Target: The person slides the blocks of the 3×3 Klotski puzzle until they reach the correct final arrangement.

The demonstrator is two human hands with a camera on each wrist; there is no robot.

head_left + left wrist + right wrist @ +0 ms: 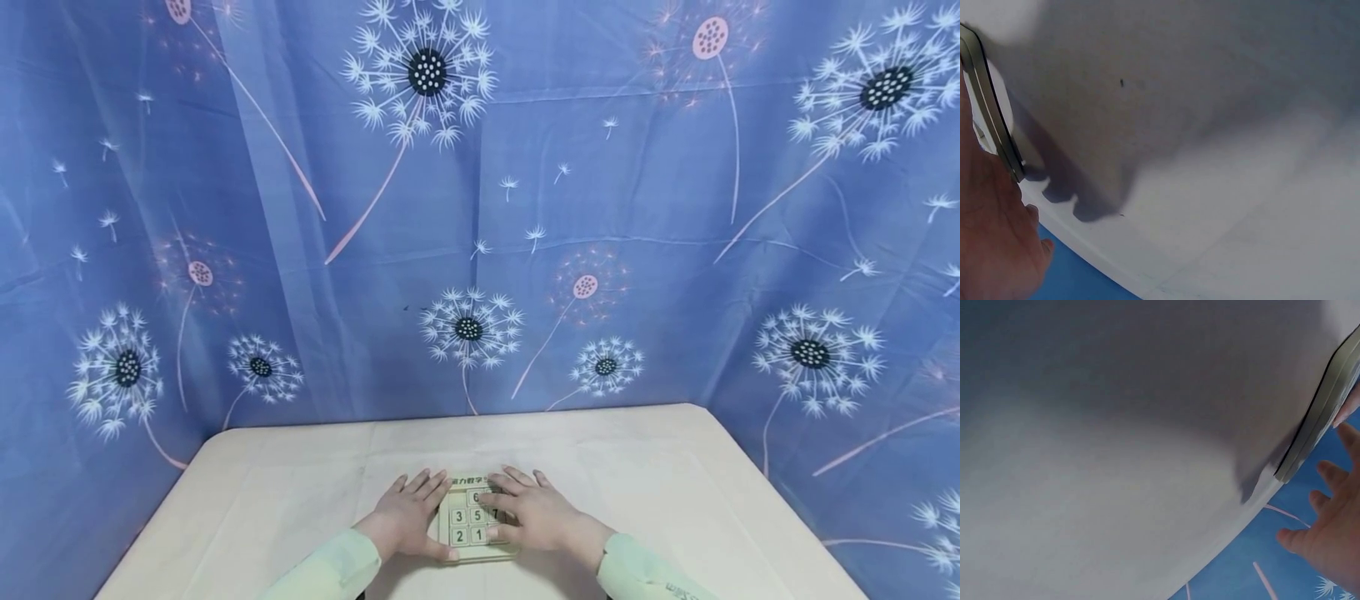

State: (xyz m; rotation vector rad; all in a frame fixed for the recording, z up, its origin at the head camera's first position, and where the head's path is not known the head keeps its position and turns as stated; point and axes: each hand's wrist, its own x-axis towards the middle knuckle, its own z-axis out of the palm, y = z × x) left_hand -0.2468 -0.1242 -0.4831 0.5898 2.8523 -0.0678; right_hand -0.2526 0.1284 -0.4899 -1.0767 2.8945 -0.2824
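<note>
A pale sliding number puzzle (465, 552) lies on the table between both hands. Its visible tiles read 6 in the upper row, 3, 5 and 7 in the middle, 2 and 1 below. A bare slot shows at its upper left. My left hand (408, 517) rests along its left side, fingers straight, thumb touching the lower left corner. Over the right part lies my right hand (543, 517), fingers spread and fairly straight, touching the board and hiding some right-hand tiles. Both wrist views show only the puzzle's side edge (994, 112) beside each hand.
A cream-covered table (285, 483) with rounded far corners carries the puzzle. Blue curtains (375, 333) printed with dandelions hang behind it and at both sides. Pale green sleeves (330, 571) cover the forearms.
</note>
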